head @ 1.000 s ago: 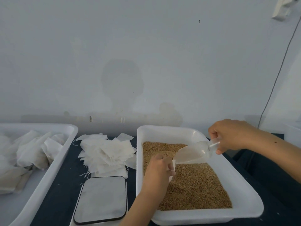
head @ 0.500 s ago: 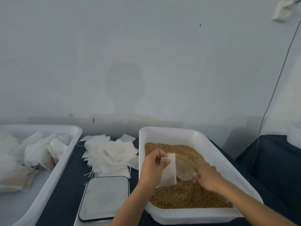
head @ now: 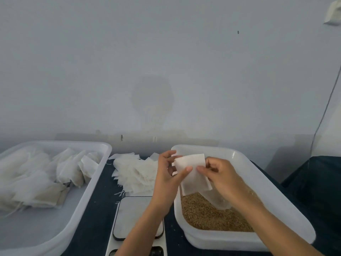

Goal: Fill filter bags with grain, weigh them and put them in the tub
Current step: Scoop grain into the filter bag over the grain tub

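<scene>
My left hand (head: 168, 175) and my right hand (head: 220, 174) both pinch a white filter bag (head: 192, 172), held up over the far left part of the white grain tub (head: 267, 183). Left thumb and fingers grip the bag's left edge; right fingertips grip its right side. Brown grain (head: 206, 215) fills the tub's bottom. A clear plastic scoop (head: 216, 199) shows just under my right hand, over the grain; I cannot tell whether that hand still holds it.
A large white tub (head: 94, 182) at the left holds several filled bags (head: 42, 178). A pile of empty filter bags (head: 134, 172) lies between the tubs, with a scale (head: 132, 215) in front of it. A cable (head: 324, 111) hangs at the right.
My right hand brought the scoop down into the grain, then rose to the bag. Both hands now hold the bag, lifted higher and turned flat toward me.
</scene>
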Available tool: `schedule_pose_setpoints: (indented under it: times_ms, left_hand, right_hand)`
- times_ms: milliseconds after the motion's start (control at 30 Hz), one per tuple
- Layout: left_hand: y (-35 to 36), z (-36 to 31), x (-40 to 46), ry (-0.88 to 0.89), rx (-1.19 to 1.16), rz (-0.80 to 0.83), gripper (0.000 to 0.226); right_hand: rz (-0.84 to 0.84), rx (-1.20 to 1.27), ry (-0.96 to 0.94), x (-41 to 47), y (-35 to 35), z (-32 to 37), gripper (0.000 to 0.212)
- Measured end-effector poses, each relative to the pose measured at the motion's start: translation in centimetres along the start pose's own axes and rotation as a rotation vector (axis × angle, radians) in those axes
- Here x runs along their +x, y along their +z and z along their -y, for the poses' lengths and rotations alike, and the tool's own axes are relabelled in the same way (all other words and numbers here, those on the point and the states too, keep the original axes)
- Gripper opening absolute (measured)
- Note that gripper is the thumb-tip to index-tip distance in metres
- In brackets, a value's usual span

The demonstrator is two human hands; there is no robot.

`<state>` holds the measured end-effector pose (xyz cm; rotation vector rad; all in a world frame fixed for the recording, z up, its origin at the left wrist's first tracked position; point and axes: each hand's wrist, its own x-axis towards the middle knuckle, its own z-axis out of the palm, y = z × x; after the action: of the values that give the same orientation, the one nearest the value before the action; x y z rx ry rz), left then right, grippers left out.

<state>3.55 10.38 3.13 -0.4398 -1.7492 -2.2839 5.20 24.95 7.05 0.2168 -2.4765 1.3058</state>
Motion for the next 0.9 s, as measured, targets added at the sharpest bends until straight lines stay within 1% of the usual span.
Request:
schedule_pose_setpoints:
  times_ms: [33, 67, 133, 167, 200, 267, 367, 433, 500, 533, 567, 600, 633, 700, 800, 867, 900]
  left_hand:
    - [-0.9, -0.4, -0.1, -0.016, 0.038, -0.006, 0.040]
    - [-1.7, -0.8, -0.3, -0.025, 0.097, -0.003, 0.036]
    - [-3.5, -1.2, -0.8, 0.007, 0.239, -0.021, 0.017]
    - [-4.4, -1.3, -1.1, 0.029, 0.283, -0.056, 0.011]
    - [-5.3, -1.3, -1.3, 0.040, 0.316, -0.096, 0.010]
    - [-7.0, -1.1, -1.6, 0.027, 0.419, -0.143, 0.015]
    - [-9.1, -0.3, -1.9, -0.005, 0.637, -0.156, 0.023]
    - [-10.1, 0.5, -2.0, -0.036, 0.741, -0.159, 0.030]
    - [-10.8, 1.4, -2.0, -0.076, 0.787, -0.149, 0.035]
    - [-11.1, 1.8, -2.0, -0.100, 0.800, -0.136, 0.035]
    - [-11.2, 2.2, -2.0, -0.120, 0.820, -0.125, 0.035]
    - [-11.4, 2.6, -2.0, -0.131, 0.850, -0.119, 0.036]
    - [-11.6, 3.0, -2.0, -0.137, 0.892, -0.119, 0.038]
    - [-12.0, 3.5, -2.0, -0.147, 0.975, -0.115, 0.038]
    - [-12.4, 3.8, -1.9, -0.135, 1.072, -0.065, 0.026]
    - [-12.9, 4.0, -1.8, -0.111, 1.079, -0.080, 0.025]
    - [-13.3, 4.0, -1.7, -0.097, 1.037, -0.113, 0.024]
  right_hand:
    - [-0.009, 0.004, -0.021, -0.1, 0.7, 0.9, 0.016]
    - [-0.011, 0.017, -0.036, -0.2, 1.5, 1.7, 0.017]
    - [0.001, 0.075, -0.033, -0.1, 3.5, 2.9, 0.018]
    - [0.008, 0.084, -0.028, -0.1, 4.5, 3.3, 0.019]
    - [0.015, 0.073, -0.026, 0.0, 5.6, 3.6, 0.020]
    - [0.053, 0.014, -0.014, 0.2, 7.7, 3.6, 0.019]
    - [0.120, -0.143, 0.015, 0.3, 10.4, 3.1, 0.019]
    - [0.144, -0.272, 0.047, 0.3, 11.9, 2.9, 0.025]
    - [0.159, -0.386, 0.079, 0.0, 13.2, 2.6, 0.034]
    - [0.176, -0.423, 0.085, -0.1, 13.7, 2.4, 0.031]
    - [0.192, -0.452, 0.098, -0.1, 14.0, 2.2, 0.021]
    - [0.202, -0.471, 0.108, -0.2, 14.3, 2.1, 0.010]
    - [0.203, -0.482, 0.121, -0.2, 14.5, 2.1, 0.010]
    - [0.218, -0.500, 0.146, -0.3, 14.9, 1.8, 0.017]
    - [0.247, -0.505, 0.184, -0.3, 15.6, 1.4, 0.021]
    - [0.240, -0.471, 0.200, -0.4, 15.9, 1.0, 0.025]
    - [0.202, -0.409, 0.210, -0.4, 16.0, 0.7, 0.027]
